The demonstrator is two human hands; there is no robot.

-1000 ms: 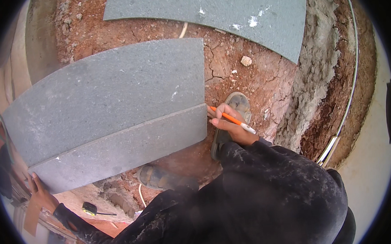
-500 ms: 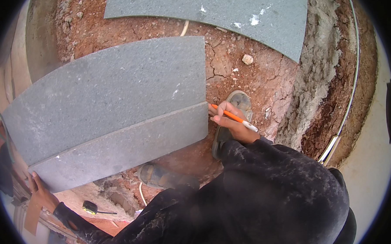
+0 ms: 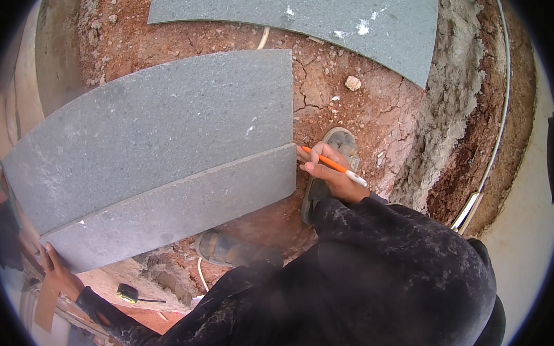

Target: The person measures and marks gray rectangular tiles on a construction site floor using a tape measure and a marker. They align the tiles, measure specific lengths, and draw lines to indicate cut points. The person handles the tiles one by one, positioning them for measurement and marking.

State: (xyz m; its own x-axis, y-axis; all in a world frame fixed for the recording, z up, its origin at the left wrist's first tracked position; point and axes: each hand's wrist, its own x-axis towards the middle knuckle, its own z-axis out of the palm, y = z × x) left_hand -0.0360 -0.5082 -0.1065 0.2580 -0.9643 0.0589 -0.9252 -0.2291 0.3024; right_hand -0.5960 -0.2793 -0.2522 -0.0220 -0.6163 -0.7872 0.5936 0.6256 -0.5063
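Observation:
Two grey stone slabs overlap before me: a narrow slab (image 3: 186,214) lies along the near part of a larger slab (image 3: 163,116). At the narrow slab's near left corner, my left hand (image 3: 60,276) is closed on the edge, with fingers on the upper face; its thumb is hidden. My right hand (image 3: 338,176) pinches an orange pen (image 3: 331,163) with a white end. Its fingertips are beside the right edge of the slabs, where the two meet. The pen's tip is hard to make out there.
Beyond lies another grey slab (image 3: 319,16) with white spots on reddish soil (image 3: 373,119). My shoes (image 3: 340,142) stand close to the slabs. A tape measure (image 3: 128,293) rests near my left forearm. At the far left, part of another person (image 3: 1,231) shows, blurred.
The view has shifted very slightly. Both hands keep nearly the same places on the slab and the pen.

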